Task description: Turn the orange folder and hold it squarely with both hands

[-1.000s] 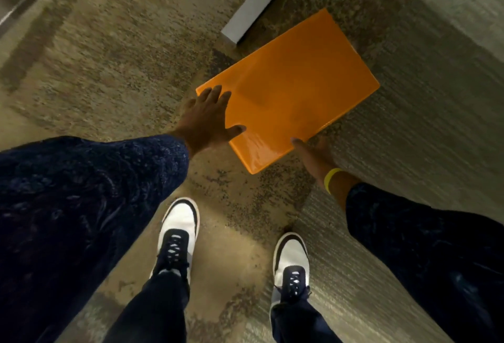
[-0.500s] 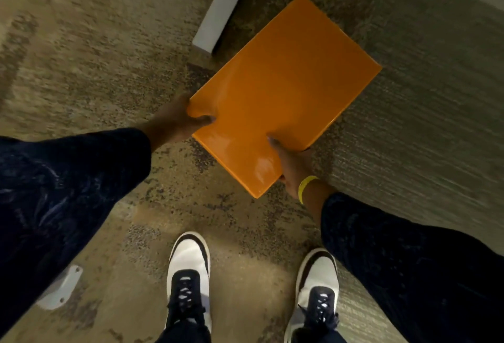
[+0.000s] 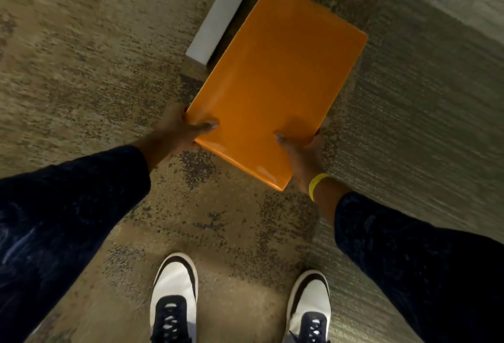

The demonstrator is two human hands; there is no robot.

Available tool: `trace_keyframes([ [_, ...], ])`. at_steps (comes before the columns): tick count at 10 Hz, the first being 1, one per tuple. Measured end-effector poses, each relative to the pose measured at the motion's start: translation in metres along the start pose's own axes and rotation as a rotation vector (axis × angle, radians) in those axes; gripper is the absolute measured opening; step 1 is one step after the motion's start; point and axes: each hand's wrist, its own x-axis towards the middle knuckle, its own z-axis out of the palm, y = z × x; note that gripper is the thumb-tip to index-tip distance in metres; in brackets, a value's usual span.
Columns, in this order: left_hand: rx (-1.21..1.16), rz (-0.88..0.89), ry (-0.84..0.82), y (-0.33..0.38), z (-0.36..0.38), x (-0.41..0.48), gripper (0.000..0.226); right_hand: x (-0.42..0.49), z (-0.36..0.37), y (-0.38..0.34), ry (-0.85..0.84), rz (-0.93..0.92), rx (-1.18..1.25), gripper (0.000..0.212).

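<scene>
Head view: orange folder (image 3: 275, 81) over carpet, skewed. Left hand (image 3: 174, 131) and right hand (image 3: 302, 151) clamp its near corners, thumbs on top, likely for squaring.

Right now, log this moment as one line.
orange folder: held above carpet, slightly skewed | left hand: gripping near-left corner | right hand: gripping near edge

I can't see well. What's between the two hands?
Head view: the near end of the orange folder lies between the left hand and right hand. Both grip it.
</scene>
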Motion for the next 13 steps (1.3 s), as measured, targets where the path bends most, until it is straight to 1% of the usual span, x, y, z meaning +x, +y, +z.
trace_keyframes([
  [1, 0.029, 0.033, 0.037, 0.010, 0.002, 0.010, 0.043, 0.015, 0.000, -0.013, -0.007, -0.044, -0.028, 0.105],
  [2, 0.052, 0.075, 0.067, 0.027, 0.002, 0.025, 0.047, 0.034, 0.004, -0.030, -0.005, -0.093, -0.056, 0.107],
  [3, 0.058, 0.110, 0.081, 0.036, 0.002, 0.033, 0.050, 0.044, 0.007, -0.038, -0.011, -0.104, -0.064, 0.109],
  [4, 0.088, 0.140, 0.102, 0.049, 0.003, 0.041, 0.059, 0.059, 0.008, -0.048, -0.019, -0.144, -0.081, 0.110],
  [7, 0.171, 0.145, 0.089, 0.060, 0.005, 0.038, 0.060, 0.071, 0.004, -0.056, -0.069, -0.138, -0.113, 0.109],
  [9, 0.298, 0.158, 0.086, 0.066, -0.001, 0.029, 0.063, 0.069, -0.003, -0.064, -0.089, -0.124, -0.189, 0.105],
  [10, 0.352, 0.204, 0.085, 0.063, -0.004, 0.005, 0.063, 0.054, -0.012, -0.067, -0.120, -0.106, -0.328, 0.103],
  [11, 0.463, 0.274, 0.092, 0.054, -0.003, -0.013, 0.071, 0.040, -0.017, -0.062, -0.133, -0.122, -0.457, 0.105],
  [12, 0.690, 0.273, 0.103, 0.043, 0.000, -0.043, 0.089, 0.013, -0.026, -0.056, -0.116, -0.264, -0.725, 0.105],
  [13, 0.820, 0.301, 0.098, 0.039, 0.003, -0.065, 0.094, -0.008, -0.029, -0.052, -0.149, -0.355, -0.888, 0.103],
])
